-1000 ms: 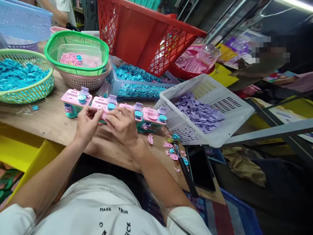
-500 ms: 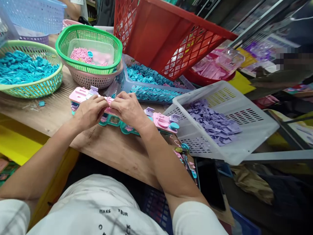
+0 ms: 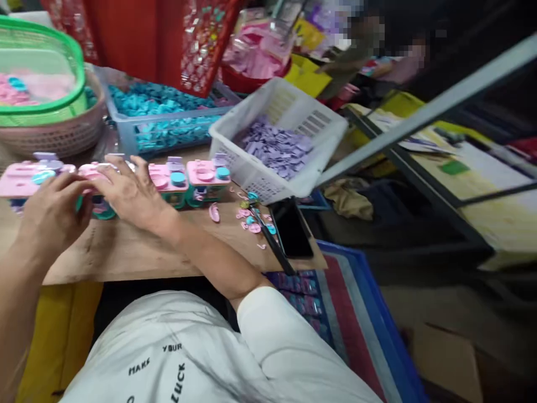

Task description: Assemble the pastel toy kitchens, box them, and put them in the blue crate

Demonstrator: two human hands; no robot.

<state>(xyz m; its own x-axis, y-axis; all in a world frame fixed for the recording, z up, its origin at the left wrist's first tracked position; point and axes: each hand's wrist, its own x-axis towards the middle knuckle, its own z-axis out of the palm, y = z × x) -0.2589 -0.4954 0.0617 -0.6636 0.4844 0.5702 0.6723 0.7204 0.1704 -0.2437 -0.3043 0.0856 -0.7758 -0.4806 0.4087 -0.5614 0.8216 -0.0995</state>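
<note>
A row of small plastic toys with pink tops and teal bodies stands along the workbench (image 3: 138, 252). One pink-topped toy (image 3: 98, 169) sits between my two hands. My left hand (image 3: 54, 215) curls its fingers at that toy's near left edge. From the right, my right hand (image 3: 134, 193) reaches over it, index finger and thumb at its top, other fingers raised and apart. My fingers partly hide what they grip. To the left is a toy with a blue disc (image 3: 43, 177); two more, with blue knobs (image 3: 178, 178) and lavender tabs, stand at the right.
Loose pink and blue parts (image 3: 254, 224), a black-handled tool (image 3: 272, 246) and a phone (image 3: 291, 229) lie at the bench's right end. Behind are a white basket of lavender pieces (image 3: 277, 148), a clear bin of blue pieces (image 3: 163, 120), a green basket (image 3: 79, 67) and a tilted red crate (image 3: 138, 39).
The view has swung right, so the bench and baskets appear farther left. Both hands stay at the row of toys; the right hand's fingers are now more spread.
</note>
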